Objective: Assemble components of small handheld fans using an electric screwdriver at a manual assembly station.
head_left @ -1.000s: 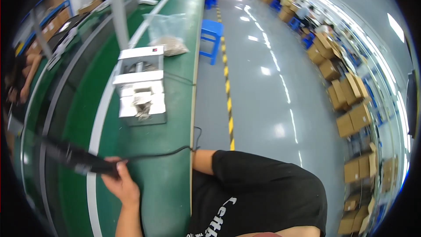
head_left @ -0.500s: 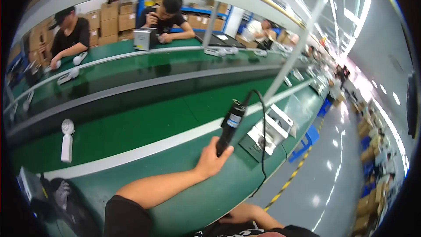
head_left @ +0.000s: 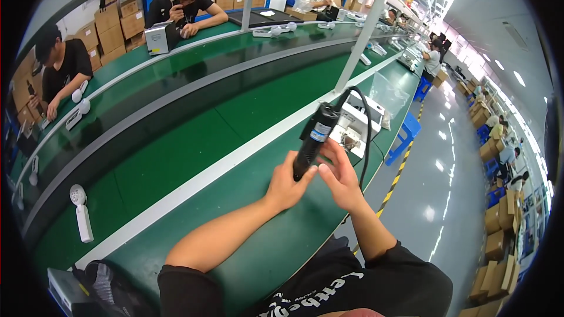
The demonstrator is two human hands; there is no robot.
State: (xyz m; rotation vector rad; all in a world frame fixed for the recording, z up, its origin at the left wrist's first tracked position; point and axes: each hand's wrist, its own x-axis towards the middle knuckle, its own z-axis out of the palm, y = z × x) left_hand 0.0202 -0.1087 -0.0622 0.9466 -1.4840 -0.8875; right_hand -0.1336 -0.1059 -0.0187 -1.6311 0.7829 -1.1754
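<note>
My left hand (head_left: 286, 183) is wrapped round the lower part of a black electric screwdriver (head_left: 315, 141), which tilts up and to the right above the green bench (head_left: 235, 238). A black cord runs from its top end and loops down past my right wrist. My right hand (head_left: 342, 177) is beside the tool's right side, thumb and fingers apart; its fingertips are close to the body, and whether they touch it I cannot tell. The tool's lower tip is hidden by my left hand. Behind my right hand stands a white and grey boxy device (head_left: 359, 118).
A white handheld fan (head_left: 82, 214) lies on the green conveyor (head_left: 176, 158) at the left. A metal box (head_left: 69, 293) and dark mesh item sit at the near left. A post (head_left: 367, 35) rises beyond the boxy device. Co-workers sit across the line; a blue stool (head_left: 405, 138) stands right.
My right hand has come up from my lap to the screwdriver's side. The left hand still grips the tool. The view has turned, shifting the fan and bench in the picture.
</note>
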